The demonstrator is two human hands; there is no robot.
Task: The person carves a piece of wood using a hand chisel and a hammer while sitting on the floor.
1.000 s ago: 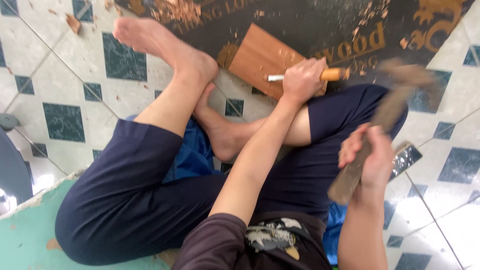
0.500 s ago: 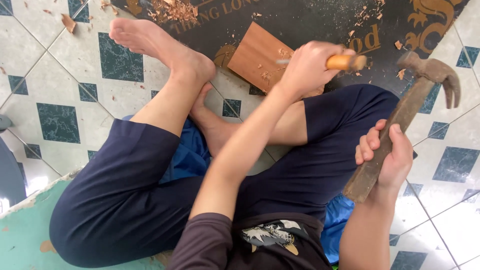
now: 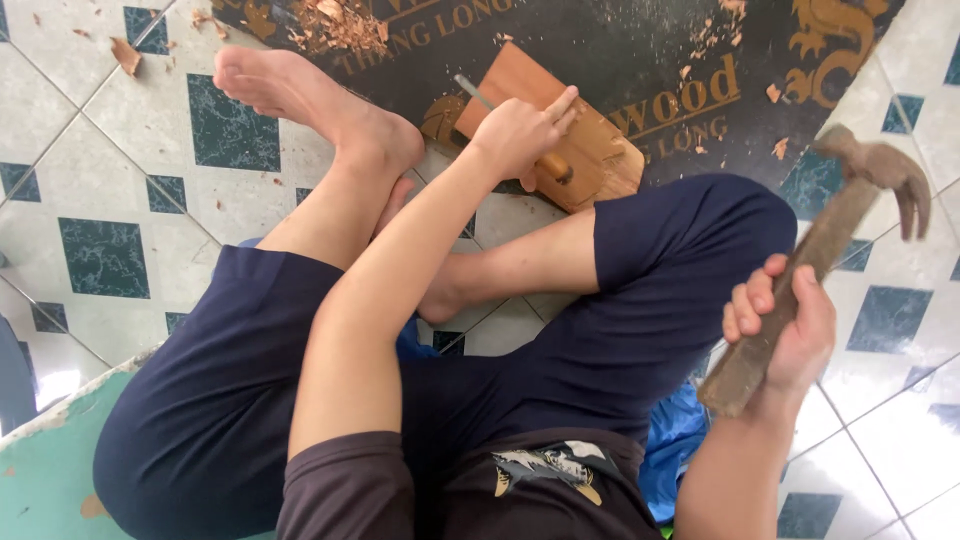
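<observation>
A wooden block (image 3: 560,130) is seen at about 12 o'clock from the person, lying partly on a dark mat (image 3: 640,50) and partly on the tiled floor (image 3: 110,170). A chisel (image 3: 520,135) is held over the block by the left hand (image 3: 520,130); the fingers are closed around its wooden handle, and the thin metal blade comes out toward 11 o'clock, with its tip near the upper edge of the block. Whether the tip touches the wood cannot be told.

At 3 o'clock a claw hammer (image 3: 820,260) is gripped by the right hand (image 3: 785,330), closed around the lower part of its rough wooden handle. The rusty head is lifted, well apart from the chisel.

The block is judged to be stiff and fairly light, so it may slide on the mat if it is not held down. The chisel is judged to be best taken at the round handle, because the blade is narrow and probably sharp. The hammer looks head-heavy; a hold low on the handle is judged to give more swing but less control.

The floor is made of pale glazed tiles with dark green squares, and it is probably slippery. Wood chips (image 3: 340,25) are scattered on the mat at 12 o'clock, and a few on the tiles at 10 o'clock. The person is seated on the floor with bare feet, one foot (image 3: 300,95) being stretched toward 11 o'clock, just beside the block. A pale green painted surface (image 3: 50,470) is seen at 8 o'clock.
</observation>
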